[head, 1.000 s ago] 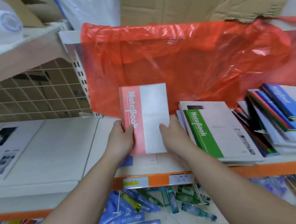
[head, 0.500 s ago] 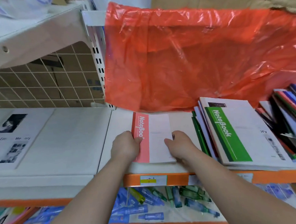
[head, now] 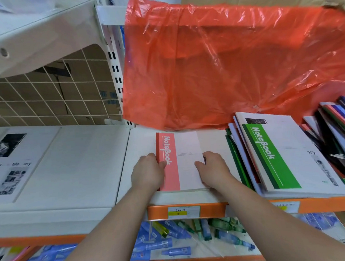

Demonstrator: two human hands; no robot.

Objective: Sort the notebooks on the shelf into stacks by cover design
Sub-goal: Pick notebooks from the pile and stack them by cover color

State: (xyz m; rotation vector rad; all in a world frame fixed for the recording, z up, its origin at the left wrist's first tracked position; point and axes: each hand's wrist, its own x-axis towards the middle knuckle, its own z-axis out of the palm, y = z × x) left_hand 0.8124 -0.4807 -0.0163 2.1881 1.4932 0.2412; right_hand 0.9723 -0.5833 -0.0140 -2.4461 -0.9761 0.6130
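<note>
Lower shelf at 6 o'clock: loose pens [head: 186, 235] in blue and green packs. Above it, the orange shelf edge [head: 208, 209] with a yellow price tag [head: 177, 212]. Left hand [head: 148, 173] grips the pink notebook [head: 179, 162] at its spine side, thumb on the cover; right hand [head: 215, 169] clamps the opposite edge. The notebook lies flat on the shelf, dead centre. At 3 o'clock, a slumped pile topped by a green notebook [head: 270, 154]. At 12 o'clock, a red plastic bag [head: 224, 66] hangs behind.
</note>
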